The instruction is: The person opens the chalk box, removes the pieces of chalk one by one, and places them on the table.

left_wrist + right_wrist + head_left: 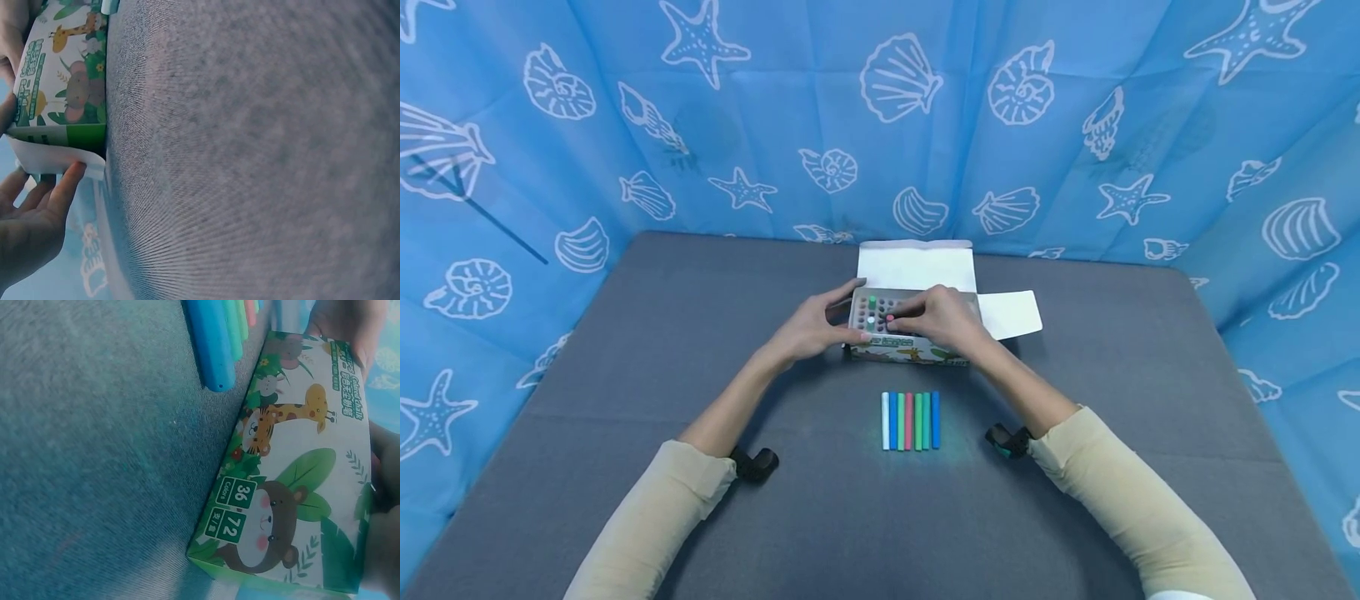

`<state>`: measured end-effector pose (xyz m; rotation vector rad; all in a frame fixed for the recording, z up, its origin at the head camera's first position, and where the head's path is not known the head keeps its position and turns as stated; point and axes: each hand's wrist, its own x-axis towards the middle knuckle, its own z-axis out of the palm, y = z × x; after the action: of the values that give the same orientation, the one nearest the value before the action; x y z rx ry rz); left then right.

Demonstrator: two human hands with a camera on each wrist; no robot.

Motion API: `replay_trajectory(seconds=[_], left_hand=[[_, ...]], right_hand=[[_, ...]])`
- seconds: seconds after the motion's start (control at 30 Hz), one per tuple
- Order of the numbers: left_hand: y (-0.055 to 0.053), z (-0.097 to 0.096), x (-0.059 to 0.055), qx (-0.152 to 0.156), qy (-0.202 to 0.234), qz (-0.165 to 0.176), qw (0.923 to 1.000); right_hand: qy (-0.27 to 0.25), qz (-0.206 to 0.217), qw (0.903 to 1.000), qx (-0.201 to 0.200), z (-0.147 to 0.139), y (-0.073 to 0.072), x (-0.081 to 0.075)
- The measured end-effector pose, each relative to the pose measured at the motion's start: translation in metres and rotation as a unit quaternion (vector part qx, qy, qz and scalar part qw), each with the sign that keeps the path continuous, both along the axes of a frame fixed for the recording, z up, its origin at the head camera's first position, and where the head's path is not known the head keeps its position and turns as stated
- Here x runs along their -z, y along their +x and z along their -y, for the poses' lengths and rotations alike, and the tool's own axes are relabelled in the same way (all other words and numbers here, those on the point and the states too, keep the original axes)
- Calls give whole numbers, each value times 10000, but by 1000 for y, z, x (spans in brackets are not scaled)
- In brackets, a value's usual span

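Note:
An open box of chalk (pixel 910 354) with cartoon animals on its front stands toward the back of the table. My left hand (pixel 808 329) grips the box's left end, thumb at the front edge and fingers behind. In the left wrist view its fingertips touch a white end flap (pixel 53 157). Over the box's open top, my right hand (pixel 951 321) pinches a red chalk stick (pixel 890 318) among the holes. A green chalk (pixel 872 302) and a white chalk (pixel 871 320) show in the holes nearby. The right hand hides the rest of the box's top.
Several chalk sticks (pixel 908 421) in white, blue, green and red lie side by side in front of the box on the grey tabletop (pixel 850 517). The white lid (pixel 917 265) is folded back, and a side flap (pixel 1011 315) sticks out right. A blue shell-patterned curtain (pixel 760 125) hangs behind.

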<state>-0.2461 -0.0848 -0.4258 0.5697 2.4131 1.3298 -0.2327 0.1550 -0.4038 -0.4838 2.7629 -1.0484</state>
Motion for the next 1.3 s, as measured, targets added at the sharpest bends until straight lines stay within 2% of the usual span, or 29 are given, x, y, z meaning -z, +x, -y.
replay_trajectory(seconds=[0.2, 0.47, 0.63, 0.73, 0.9, 1.1, 1.17, 1.3], left_hand=[[0, 0, 1, 5, 47, 56, 10000], [-1, 0, -1, 24, 79, 87, 9999], [-1, 0, -1, 64, 109, 111, 9999], [-1, 0, -2, 64, 65, 109, 9999], [-1, 0, -1, 57, 122, 172, 9998], [-1, -1, -1, 19, 75, 181, 9998], [-1, -1, -1, 10, 71, 177, 9998], [-1, -1, -1, -5, 102, 182, 9998]], right_hand=[[-13, -286, 9995, -149, 0, 0, 4], [-322, -520, 9977, -299, 0, 5, 4], [-577, -412, 9974, -162, 1, 5, 3], [-931, -255, 9953, -33, 0, 5, 4], [-1870, 28, 9821, 214, -1, 6, 5], [-2366, -53, 9700, 552, -4, 8, 3], [-2510, -26, 9659, 636, -2, 13, -7], [-2756, -19, 9587, 699, -4, 15, -12]])
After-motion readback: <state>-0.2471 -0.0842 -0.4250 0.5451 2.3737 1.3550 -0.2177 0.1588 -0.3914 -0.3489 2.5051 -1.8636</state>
